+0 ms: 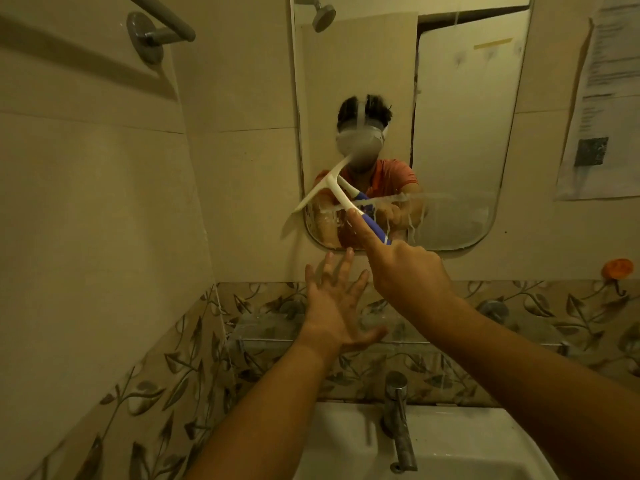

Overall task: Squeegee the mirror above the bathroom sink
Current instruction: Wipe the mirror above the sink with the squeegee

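The mirror (460, 133) hangs on the wall above the sink, with soapy streaks and drips across its lower part. My right hand (405, 271) grips the blue handle of a white squeegee (329, 188), index finger stretched along the handle. The white blade lies tilted over the mirror's lower left corner, partly past its edge. My left hand (334, 306) is spread with straight fingers just below the mirror, holding nothing; I cannot tell if it touches the wall.
A white sink (346, 445) with a chrome tap (398, 410) sits below. A glass shelf (415, 337) runs under the mirror. A towel bar (156, 26) is at upper left, a paper notice (602, 98) and an orange hook (616, 268) at right.
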{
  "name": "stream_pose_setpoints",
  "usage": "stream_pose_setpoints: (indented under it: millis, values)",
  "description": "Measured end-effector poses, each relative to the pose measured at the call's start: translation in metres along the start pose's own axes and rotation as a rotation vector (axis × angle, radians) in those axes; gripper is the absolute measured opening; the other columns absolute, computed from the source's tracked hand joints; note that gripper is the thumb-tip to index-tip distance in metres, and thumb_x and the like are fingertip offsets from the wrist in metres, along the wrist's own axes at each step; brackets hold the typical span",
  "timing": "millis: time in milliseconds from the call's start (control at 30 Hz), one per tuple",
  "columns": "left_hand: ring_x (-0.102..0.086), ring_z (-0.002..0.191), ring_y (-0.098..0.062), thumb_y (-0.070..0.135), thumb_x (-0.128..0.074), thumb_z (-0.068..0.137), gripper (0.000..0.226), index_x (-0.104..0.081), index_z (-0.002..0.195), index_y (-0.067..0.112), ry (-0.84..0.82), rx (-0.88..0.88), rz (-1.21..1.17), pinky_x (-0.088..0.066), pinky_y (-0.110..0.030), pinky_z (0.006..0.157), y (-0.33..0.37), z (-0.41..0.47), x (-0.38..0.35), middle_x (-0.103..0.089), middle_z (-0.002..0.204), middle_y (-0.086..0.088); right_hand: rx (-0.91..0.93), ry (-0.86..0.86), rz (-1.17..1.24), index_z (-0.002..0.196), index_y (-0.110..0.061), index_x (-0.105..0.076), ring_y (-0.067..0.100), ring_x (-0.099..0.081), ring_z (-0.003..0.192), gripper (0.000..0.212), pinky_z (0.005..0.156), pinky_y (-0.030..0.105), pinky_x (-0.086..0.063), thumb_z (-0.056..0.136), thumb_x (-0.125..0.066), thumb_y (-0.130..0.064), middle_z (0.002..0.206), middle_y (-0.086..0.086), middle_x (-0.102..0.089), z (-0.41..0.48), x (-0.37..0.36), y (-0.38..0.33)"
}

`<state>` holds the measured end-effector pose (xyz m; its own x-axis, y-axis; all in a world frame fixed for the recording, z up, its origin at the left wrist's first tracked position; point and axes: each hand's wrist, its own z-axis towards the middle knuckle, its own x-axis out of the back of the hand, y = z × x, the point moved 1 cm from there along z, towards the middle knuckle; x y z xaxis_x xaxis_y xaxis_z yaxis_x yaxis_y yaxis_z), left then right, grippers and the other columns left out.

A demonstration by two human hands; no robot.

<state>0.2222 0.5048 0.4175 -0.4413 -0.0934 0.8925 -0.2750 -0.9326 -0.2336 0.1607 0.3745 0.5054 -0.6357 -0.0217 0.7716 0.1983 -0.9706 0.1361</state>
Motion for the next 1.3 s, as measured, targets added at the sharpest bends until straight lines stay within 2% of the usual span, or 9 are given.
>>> stream_pose_setpoints:
  millis: [67, 167, 267, 367, 533, 600, 700, 900, 1300]
  values:
    - [0.025, 0.150, -0.035, 0.093, -0.022, 0.075, 0.105, 0.001, 0.161, 0.037, 0.028, -0.031, -0.023, 0.003, -0.068, 0.115, -0.008, -0.010, -0.001, 0.025, 0.165, -0.008, 0.005, -0.030, -0.018, 0.137, -0.038, 0.044, 0.009, -0.039, 0.048, 0.097, 0.039, 0.023, -0.025, 0.105, -0.045, -0.019, 0.068, 0.002, -0.034, -0.009, -0.006, 0.003]
    - [-0.014, 0.152, -0.036, 0.082, -0.029, 0.079, 0.096, -0.026, 0.158, 0.028, 0.100, -0.075, -0.016, -0.022, -0.057, 0.115, -0.024, -0.021, 0.007, -0.015, 0.167, -0.012, 0.038, -0.039, -0.049, 0.137, -0.038, 0.047, 0.009, -0.036, 0.045, 0.105, 0.040, 0.023, -0.026, 0.102, -0.050, -0.018, 0.064, 0.000, -0.032, -0.021, -0.017, 0.012]
    - [-0.047, 0.127, -0.029, 0.071, -0.037, 0.081, 0.082, -0.050, 0.144, 0.020, 0.237, -0.054, -0.010, -0.040, -0.046, 0.098, -0.037, -0.030, 0.019, -0.050, 0.143, -0.010, 0.066, -0.069, -0.042, 0.133, -0.040, 0.052, 0.009, -0.037, 0.045, 0.110, 0.042, 0.024, -0.037, 0.101, -0.051, -0.018, 0.065, 0.000, -0.038, -0.031, -0.026, 0.021]
    - [-0.055, 0.105, -0.026, 0.062, -0.044, 0.081, 0.069, -0.062, 0.130, 0.017, 0.369, -0.033, -0.037, -0.045, -0.041, 0.084, -0.045, -0.036, 0.021, -0.061, 0.121, -0.009, 0.074, -0.087, -0.040, 0.130, -0.043, 0.054, 0.008, -0.038, 0.045, 0.113, 0.045, 0.024, -0.044, 0.101, -0.053, -0.020, 0.072, 0.002, -0.044, -0.038, -0.032, 0.031]
    - [-0.055, 0.103, -0.023, 0.041, -0.046, 0.085, 0.054, -0.060, 0.130, 0.016, 0.512, 0.096, -0.128, -0.046, -0.037, 0.079, -0.059, -0.031, 0.029, -0.060, 0.118, -0.008, 0.089, -0.144, -0.075, 0.129, -0.042, 0.056, 0.006, -0.036, 0.048, 0.114, 0.052, 0.023, -0.043, 0.102, -0.053, -0.023, 0.077, 0.003, -0.046, -0.044, -0.034, 0.044]
    - [-0.051, 0.121, -0.025, 0.035, -0.043, 0.087, 0.058, -0.051, 0.142, 0.017, 0.545, 0.165, -0.171, -0.047, -0.040, 0.091, -0.065, -0.021, 0.037, -0.054, 0.137, -0.010, 0.097, -0.143, -0.081, 0.129, -0.042, 0.056, 0.006, -0.035, 0.048, 0.112, 0.053, 0.023, -0.042, 0.103, -0.052, -0.024, 0.079, 0.003, -0.047, -0.043, -0.031, 0.045]
    - [-0.027, 0.149, -0.028, 0.032, -0.038, 0.093, 0.065, -0.031, 0.157, 0.024, 0.529, 0.191, -0.179, -0.035, -0.046, 0.112, -0.074, -0.003, 0.051, -0.028, 0.163, -0.008, 0.103, -0.163, -0.074, 0.126, -0.041, 0.058, 0.007, -0.041, 0.053, 0.109, 0.057, 0.022, -0.044, 0.105, -0.048, -0.025, 0.085, 0.003, -0.048, -0.043, -0.031, 0.045]
    - [0.001, 0.155, -0.028, 0.038, -0.038, 0.104, 0.064, -0.013, 0.162, 0.029, 0.509, 0.087, -0.095, -0.020, -0.046, 0.123, -0.080, 0.033, 0.071, 0.004, 0.169, -0.006, 0.118, -0.169, -0.057, 0.126, -0.042, 0.058, 0.011, -0.054, 0.060, 0.110, 0.059, 0.022, -0.050, 0.105, -0.049, -0.028, 0.085, 0.002, -0.051, -0.044, -0.033, 0.048]
    - [-0.009, 0.154, -0.031, 0.009, -0.061, 0.092, 0.082, -0.019, 0.161, 0.022, 0.437, 0.092, 0.015, -0.022, -0.045, 0.122, -0.070, 0.054, 0.075, -0.010, 0.167, -0.011, 0.126, -0.213, 0.022, 0.122, -0.046, 0.059, 0.013, -0.054, 0.064, 0.112, 0.064, 0.026, -0.054, 0.105, -0.049, -0.024, 0.089, 0.006, -0.049, -0.057, -0.038, 0.065]
